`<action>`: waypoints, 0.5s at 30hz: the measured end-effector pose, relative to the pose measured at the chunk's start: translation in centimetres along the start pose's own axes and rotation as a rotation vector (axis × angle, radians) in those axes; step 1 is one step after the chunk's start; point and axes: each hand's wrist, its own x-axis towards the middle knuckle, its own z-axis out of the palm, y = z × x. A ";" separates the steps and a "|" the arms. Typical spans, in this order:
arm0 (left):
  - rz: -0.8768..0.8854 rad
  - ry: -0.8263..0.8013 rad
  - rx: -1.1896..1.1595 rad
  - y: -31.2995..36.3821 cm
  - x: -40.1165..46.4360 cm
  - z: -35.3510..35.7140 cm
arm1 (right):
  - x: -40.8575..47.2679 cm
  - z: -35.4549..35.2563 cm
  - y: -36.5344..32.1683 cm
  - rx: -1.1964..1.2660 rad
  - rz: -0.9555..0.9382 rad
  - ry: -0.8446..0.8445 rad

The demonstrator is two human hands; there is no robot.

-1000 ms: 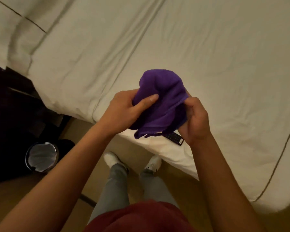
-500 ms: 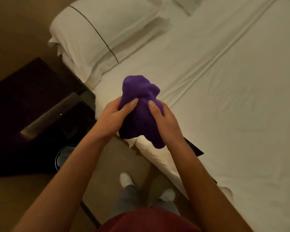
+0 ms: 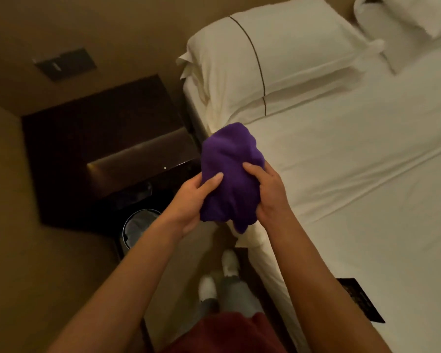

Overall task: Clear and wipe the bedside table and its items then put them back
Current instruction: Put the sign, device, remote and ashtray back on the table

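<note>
A person stands in the gap between a bed (image 3: 341, 174) and a dark table (image 3: 99, 138), looking down at 2 bare hands held in front of the chest. Both hands grip a bunched purple cloth (image 3: 229, 169). The left hand (image 3: 191, 200) holds its left side, thumb pressed flat on the front and fingers curled behind, out of sight. The right hand (image 3: 267, 192) clamps the right side the same way, thumb on top. The cloth is in the air, above the bed's near corner, touching nothing else.

The table sits to the left, beside the pillow (image 3: 252, 67); its top looks bare and glossy, though the light is too dim to be sure. A small bin (image 3: 138, 228) stands on the floor beside it. A dark flat item (image 3: 359, 299), too blurred to name, lies on the bed edge to the right.

The cloth seems to be getting gathered into a pad for wiping. Next would come turning left and pressing it flat to the tabletop.
</note>
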 end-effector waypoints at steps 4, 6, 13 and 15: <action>0.071 0.129 -0.075 -0.2 4.4 -4.0 | 7.1 3.2 1.8 -0.089 0.060 -0.046; 0.103 0.198 -0.126 0.1 7.6 -6.1 | 11.3 5.1 3.3 -0.169 0.068 -0.073; 0.121 0.374 -0.210 0.7 19.6 -14.1 | 25.4 9.8 8.3 -0.346 0.129 -0.119; 0.092 0.394 -0.216 0.7 22.3 -16.0 | 28.5 10.6 9.2 -0.337 0.142 -0.138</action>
